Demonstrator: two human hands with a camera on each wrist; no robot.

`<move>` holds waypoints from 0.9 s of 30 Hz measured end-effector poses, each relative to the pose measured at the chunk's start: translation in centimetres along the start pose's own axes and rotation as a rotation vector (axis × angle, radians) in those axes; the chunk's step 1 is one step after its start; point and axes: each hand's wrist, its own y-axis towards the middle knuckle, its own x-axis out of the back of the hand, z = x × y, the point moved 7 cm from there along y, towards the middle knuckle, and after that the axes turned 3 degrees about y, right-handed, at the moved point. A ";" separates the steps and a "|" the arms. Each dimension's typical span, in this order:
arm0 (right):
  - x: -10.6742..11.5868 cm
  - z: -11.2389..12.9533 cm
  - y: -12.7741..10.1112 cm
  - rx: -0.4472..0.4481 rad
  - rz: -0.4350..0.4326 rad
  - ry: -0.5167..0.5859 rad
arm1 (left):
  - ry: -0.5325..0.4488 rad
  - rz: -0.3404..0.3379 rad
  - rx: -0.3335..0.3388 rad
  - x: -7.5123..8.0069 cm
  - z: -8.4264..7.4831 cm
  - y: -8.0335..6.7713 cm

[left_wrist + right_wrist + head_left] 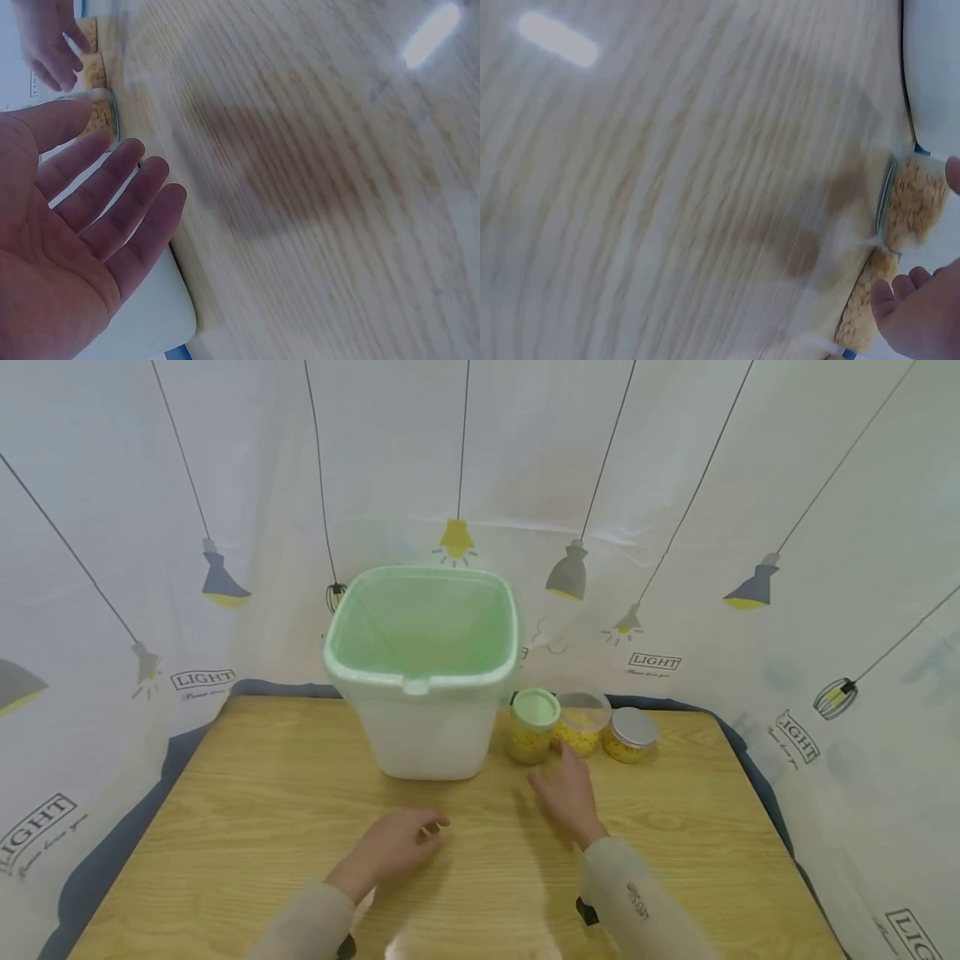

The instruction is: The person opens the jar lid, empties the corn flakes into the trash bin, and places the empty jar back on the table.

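The middle jar (579, 723), clear-lidded w/ yellow bits inside, stood at the far right of the table (247, 793), between a green-lidded jar (533, 724) and a silver-lidded jar (632, 734), all three bunched just right of the white bin (423, 668) w/ its green liner. Right hand (567, 797) was stretched toward that middle jar, fingers straight and loose, holding nothing, tips just short of it. Left hand (401, 843) rested near-centre on the wood, fingers relaxed, empty. Best approach, imo: spread fingers wide, come over the lid, grip the sides w/o knocking either neighbour; they're tightly packed.
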 end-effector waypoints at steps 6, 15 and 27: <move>-1.0 1.4 1.2 -0.032 -0.077 0.119 | -0.013 0.006 -0.011 -0.2 -0.1 0.1; -2.1 1.9 2.4 -0.109 -0.216 0.257 | -0.011 0.020 -0.033 -0.6 -0.2 0.6; -3.0 1.7 4.0 -0.144 -0.317 0.336 | -0.006 0.035 -0.044 -1.3 0.0 0.6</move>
